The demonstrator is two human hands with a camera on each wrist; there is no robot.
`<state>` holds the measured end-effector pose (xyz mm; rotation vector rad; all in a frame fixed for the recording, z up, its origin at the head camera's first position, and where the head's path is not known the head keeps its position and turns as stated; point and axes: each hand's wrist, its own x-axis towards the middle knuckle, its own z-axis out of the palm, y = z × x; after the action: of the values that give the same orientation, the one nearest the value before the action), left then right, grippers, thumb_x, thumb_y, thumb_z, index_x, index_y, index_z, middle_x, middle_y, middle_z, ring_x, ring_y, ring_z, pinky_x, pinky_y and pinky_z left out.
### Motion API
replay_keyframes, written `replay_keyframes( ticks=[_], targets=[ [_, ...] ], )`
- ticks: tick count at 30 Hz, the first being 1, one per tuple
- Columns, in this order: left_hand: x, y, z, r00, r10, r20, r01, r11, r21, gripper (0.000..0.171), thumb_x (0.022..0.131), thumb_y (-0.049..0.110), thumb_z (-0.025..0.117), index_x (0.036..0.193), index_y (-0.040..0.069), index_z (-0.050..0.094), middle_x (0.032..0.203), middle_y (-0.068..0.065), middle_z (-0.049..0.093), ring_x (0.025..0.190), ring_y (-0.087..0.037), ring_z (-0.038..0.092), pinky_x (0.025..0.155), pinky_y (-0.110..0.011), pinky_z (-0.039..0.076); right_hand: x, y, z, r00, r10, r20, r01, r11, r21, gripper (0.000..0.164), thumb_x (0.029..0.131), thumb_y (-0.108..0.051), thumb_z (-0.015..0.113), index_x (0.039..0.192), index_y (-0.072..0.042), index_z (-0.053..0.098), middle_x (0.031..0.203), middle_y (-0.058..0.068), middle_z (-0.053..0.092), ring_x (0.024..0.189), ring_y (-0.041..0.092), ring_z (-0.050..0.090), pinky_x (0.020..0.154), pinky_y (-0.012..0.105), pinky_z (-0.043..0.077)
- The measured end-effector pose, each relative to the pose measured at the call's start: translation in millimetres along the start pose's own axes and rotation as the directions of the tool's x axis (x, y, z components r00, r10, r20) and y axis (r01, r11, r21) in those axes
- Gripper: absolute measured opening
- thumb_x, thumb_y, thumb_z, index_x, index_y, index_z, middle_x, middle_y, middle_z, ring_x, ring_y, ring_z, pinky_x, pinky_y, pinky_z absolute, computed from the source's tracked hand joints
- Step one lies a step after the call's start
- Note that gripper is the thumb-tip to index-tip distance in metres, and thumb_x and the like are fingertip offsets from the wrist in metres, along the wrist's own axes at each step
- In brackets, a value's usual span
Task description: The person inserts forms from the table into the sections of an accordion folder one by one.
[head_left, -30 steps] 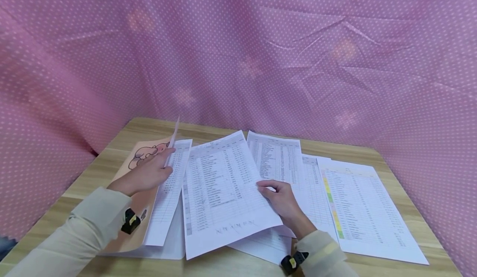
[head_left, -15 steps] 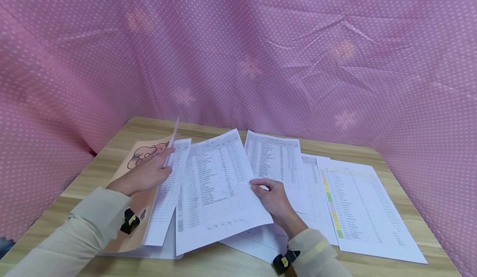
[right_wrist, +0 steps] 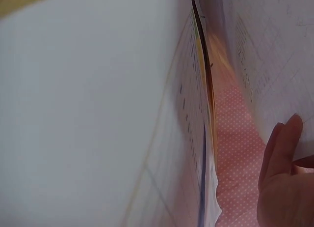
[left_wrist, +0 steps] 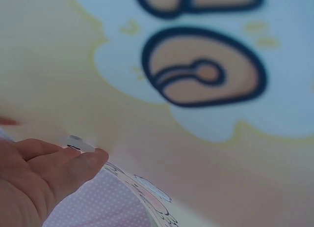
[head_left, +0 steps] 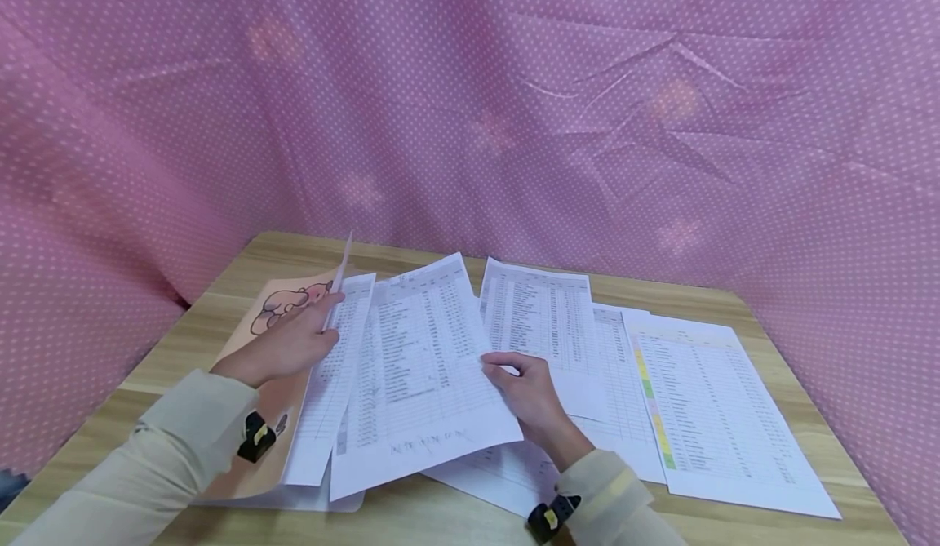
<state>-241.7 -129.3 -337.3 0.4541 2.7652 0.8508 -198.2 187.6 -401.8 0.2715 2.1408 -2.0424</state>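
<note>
At the left of the head view, my left hand (head_left: 290, 346) pinches the raised edge of a peach folder cover (head_left: 253, 472) with cartoon drawings. The left wrist view gives a close look at the cover (left_wrist: 206, 178), its edge between thumb and fingers of the left hand (left_wrist: 54, 173). My right hand (head_left: 532, 399) holds a printed table sheet (head_left: 419, 366) by its right edge, tilted up off the table. The sheet's left edge overlaps another printed sheet (head_left: 312, 440) lying in the folder. In the right wrist view, the right hand's fingers (right_wrist: 284, 148) lie against the held paper (right_wrist: 284, 55).
Right of the held sheet, several printed sheets overlap on the wooden table (head_left: 426, 521), among them one page (head_left: 543, 309) at the back and one with a coloured strip (head_left: 734, 415). Another sheet (head_left: 499, 472) lies partly under the held one. Pink dotted cloth (head_left: 470, 105) hangs behind.
My right hand has moved left with the held sheet, closer over the folder and its paper. The left hand and the folder cover have stayed put.
</note>
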Motion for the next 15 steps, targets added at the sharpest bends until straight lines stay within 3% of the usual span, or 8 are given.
replay_keyframes(
  ticks=[10, 15],
  targets=[
    [0.3, 1.4, -0.1, 1.000, 0.016, -0.010, -0.016, 1.000, 0.014, 0.060, 0.095, 0.017, 0.039, 0.148, -0.003, 0.018, 0.148, -0.028, 0.028, 0.133, -0.045, 0.031, 0.104, -0.061, 0.030, 1, 1, 11, 0.998, -0.045, 0.037, 0.045, 0.999, 0.008, 0.025, 0.089, -0.014, 0.064, 0.112, -0.006, 0.069, 0.113, 0.013, 0.064, 0.086, 0.019, 0.068, 0.071, 0.034, 0.057],
    [0.4, -0.7, -0.4, 1.000, 0.021, -0.019, -0.020, 0.999, 0.031, 0.060, 0.094, 0.017, 0.039, 0.148, -0.003, 0.019, 0.148, -0.028, 0.028, 0.133, -0.045, 0.031, 0.104, -0.061, 0.030, 2, 3, 20, 0.998, -0.029, 0.060, 0.030, 0.999, -0.017, 0.025, 0.090, -0.017, 0.063, 0.113, -0.009, 0.069, 0.111, 0.011, 0.065, 0.085, 0.020, 0.068, 0.070, 0.034, 0.057]
  ],
)
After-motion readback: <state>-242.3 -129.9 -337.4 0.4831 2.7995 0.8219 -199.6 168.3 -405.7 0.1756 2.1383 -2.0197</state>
